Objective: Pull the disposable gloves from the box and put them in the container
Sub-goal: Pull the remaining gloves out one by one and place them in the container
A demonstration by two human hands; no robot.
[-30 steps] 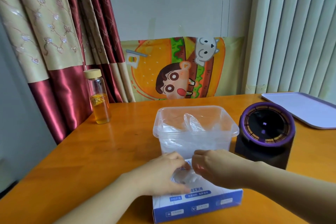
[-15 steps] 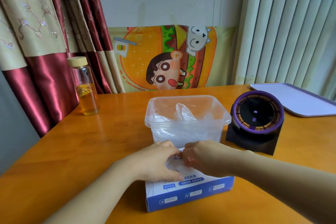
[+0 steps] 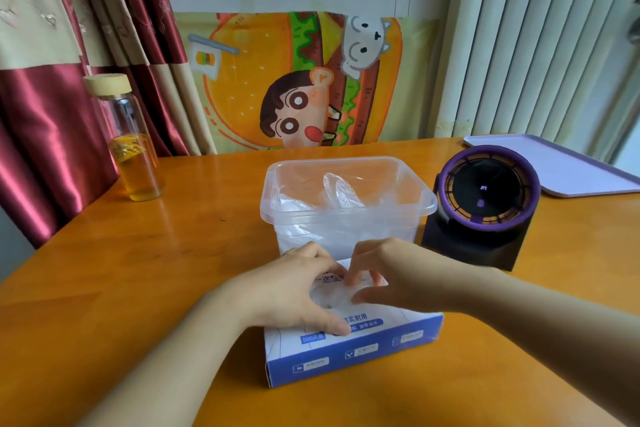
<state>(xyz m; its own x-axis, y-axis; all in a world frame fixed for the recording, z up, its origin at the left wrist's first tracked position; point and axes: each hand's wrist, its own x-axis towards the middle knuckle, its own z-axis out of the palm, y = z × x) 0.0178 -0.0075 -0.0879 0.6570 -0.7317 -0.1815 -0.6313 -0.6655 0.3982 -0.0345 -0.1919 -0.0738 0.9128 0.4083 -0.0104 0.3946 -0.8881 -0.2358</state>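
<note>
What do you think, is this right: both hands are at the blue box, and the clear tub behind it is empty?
Not quite: the tub is not empty. The head view shows clear gloves lying in it. The rest holds: the left hand and right hand are both at the box, with the tub behind it.

The table [image 3: 138, 270] is gleaming as glossy varnished wood; the clear plastic container [image 3: 381, 232] is holding crinkly filmy gloves [image 3: 337, 191]; the glove box [image 3: 363, 350] is showing matt printed cardboard.
</note>
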